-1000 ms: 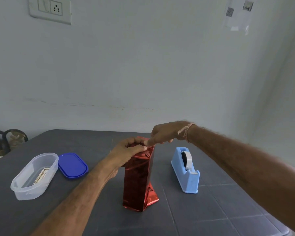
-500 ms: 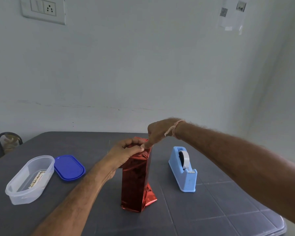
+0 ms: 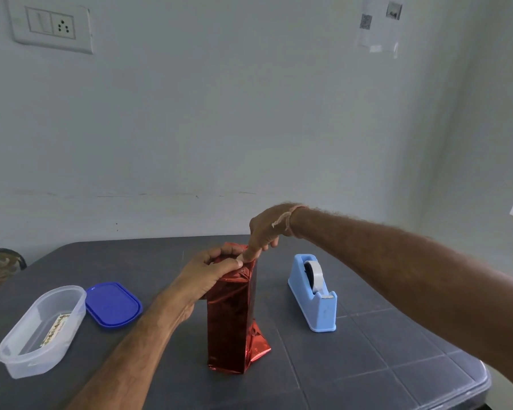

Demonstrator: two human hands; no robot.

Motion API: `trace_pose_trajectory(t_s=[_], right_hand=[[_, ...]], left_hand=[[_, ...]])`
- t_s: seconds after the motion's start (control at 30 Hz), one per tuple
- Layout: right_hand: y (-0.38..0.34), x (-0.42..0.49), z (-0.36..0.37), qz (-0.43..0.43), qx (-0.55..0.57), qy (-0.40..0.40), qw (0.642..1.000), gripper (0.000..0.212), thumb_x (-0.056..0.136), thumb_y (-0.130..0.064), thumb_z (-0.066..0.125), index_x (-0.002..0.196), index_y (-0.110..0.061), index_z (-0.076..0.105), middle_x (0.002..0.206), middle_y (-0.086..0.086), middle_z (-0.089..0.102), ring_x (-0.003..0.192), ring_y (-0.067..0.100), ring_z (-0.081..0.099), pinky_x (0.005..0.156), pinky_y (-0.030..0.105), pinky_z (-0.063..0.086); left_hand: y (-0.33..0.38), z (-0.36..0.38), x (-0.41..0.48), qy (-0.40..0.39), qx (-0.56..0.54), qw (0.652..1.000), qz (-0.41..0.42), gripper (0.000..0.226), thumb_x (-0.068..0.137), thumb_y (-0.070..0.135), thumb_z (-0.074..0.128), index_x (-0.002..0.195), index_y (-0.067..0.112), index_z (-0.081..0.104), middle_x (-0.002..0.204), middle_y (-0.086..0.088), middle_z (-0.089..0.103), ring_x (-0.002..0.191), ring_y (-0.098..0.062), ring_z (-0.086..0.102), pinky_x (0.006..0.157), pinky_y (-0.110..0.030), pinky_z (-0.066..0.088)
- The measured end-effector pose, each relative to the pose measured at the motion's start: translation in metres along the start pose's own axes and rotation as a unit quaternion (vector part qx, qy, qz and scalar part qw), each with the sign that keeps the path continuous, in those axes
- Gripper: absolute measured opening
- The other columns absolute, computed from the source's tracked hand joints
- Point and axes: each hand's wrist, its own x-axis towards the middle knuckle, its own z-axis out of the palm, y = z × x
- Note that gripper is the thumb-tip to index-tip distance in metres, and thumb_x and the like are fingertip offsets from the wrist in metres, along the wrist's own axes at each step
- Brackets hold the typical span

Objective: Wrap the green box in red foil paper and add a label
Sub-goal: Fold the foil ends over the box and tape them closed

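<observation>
The box, fully covered in red foil paper (image 3: 231, 324), stands upright in the middle of the dark table (image 3: 367, 359); no green shows. My left hand (image 3: 211, 273) grips the folded foil at the top of the box, fingers curled over it. From above and the right, my right hand (image 3: 264, 232) presses a fingertip down on the foil's top fold, right beside my left thumb. A flap of foil sticks out at the box's bottom right. A label (image 3: 55, 328) lies inside the clear tub.
A light-blue tape dispenser (image 3: 314, 297) with a white roll stands right of the box. A clear oval tub (image 3: 39, 332) and its blue lid (image 3: 113, 303) lie at the left. The table's front right corner (image 3: 483, 380) is near. A chair back (image 3: 0, 264) shows far left.
My right hand has drawn slightly nearer and tipped further down onto the top fold. My left hand keeps its hold on the top. The box has not moved.
</observation>
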Motion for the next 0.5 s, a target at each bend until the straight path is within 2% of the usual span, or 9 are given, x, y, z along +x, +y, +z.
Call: trace_pose_trajectory(t_s=[0.1,0.23,0.27,0.3,0.37,0.43,0.5], right_hand=[[0.003,0.0,0.0,0.006,0.005,0.004,1.0,0.031,0.09,-0.055,0.07,0.082,-0.025,0.068,0.1,-0.001,0.066,0.075,0.006,0.057,0.058,0.021,0.038],[0.007,0.0,0.003,0.013,0.026,0.003,1.0,0.029,0.091,-0.054,0.07,0.082,-0.026,0.066,0.088,-0.011,0.064,0.076,0.002,0.058,0.056,0.02,0.041],[0.007,0.0,0.003,0.015,0.033,-0.002,0.999,0.029,0.091,-0.054,0.07,0.084,-0.026,0.066,0.09,-0.011,0.065,0.079,0.003,0.06,0.061,0.021,0.045],[0.007,0.0,0.004,0.019,0.044,-0.009,0.999,0.029,0.089,-0.056,0.071,0.085,-0.027,0.068,0.093,-0.009,0.067,0.085,0.006,0.063,0.072,0.026,0.051],[0.008,0.001,0.005,0.033,0.06,-0.018,0.997,0.034,0.083,-0.062,0.074,0.086,-0.028,0.07,0.103,-0.006,0.071,0.098,0.013,0.067,0.096,0.041,0.051],[0.01,0.001,0.006,0.042,0.085,-0.021,0.995,0.039,0.079,-0.065,0.076,0.087,-0.028,0.072,0.107,-0.005,0.074,0.101,0.015,0.068,0.099,0.046,0.048],[0.014,0.002,0.008,0.053,0.11,-0.018,0.992,0.041,0.075,-0.066,0.079,0.088,-0.028,0.075,0.105,-0.006,0.076,0.1,0.013,0.07,0.094,0.044,0.048]], left_hand=[[0.001,0.001,-0.001,0.005,0.0,1.0,-0.003,0.018,0.091,0.025,0.074,0.104,0.037,0.079,0.1,0.019,0.077,0.104,-0.004,0.068,0.081,-0.019,0.045],[0.001,-0.001,-0.002,-0.008,0.008,1.0,0.002,0.02,0.092,0.026,0.073,0.106,0.039,0.079,0.105,0.019,0.077,0.107,-0.005,0.068,0.093,-0.023,0.048],[0.002,-0.001,-0.002,-0.008,0.008,1.0,0.002,0.02,0.092,0.025,0.073,0.106,0.039,0.079,0.104,0.02,0.077,0.106,-0.004,0.069,0.092,-0.023,0.049],[0.002,-0.001,-0.003,-0.007,0.007,1.0,0.002,0.021,0.093,0.024,0.073,0.107,0.038,0.078,0.102,0.02,0.077,0.104,-0.003,0.069,0.089,-0.021,0.049],[0.002,-0.001,-0.003,-0.008,0.002,1.0,0.001,0.022,0.093,0.023,0.072,0.106,0.039,0.078,0.1,0.021,0.077,0.102,-0.002,0.07,0.083,-0.02,0.05],[0.002,-0.001,-0.003,-0.009,0.001,1.0,-0.002,0.021,0.093,0.025,0.072,0.102,0.043,0.079,0.1,0.022,0.076,0.1,-0.002,0.07,0.084,-0.023,0.051],[0.002,-0.001,-0.003,-0.008,0.001,1.0,-0.003,0.022,0.093,0.027,0.072,0.1,0.046,0.079,0.101,0.023,0.076,0.103,-0.003,0.068,0.09,-0.028,0.051]])
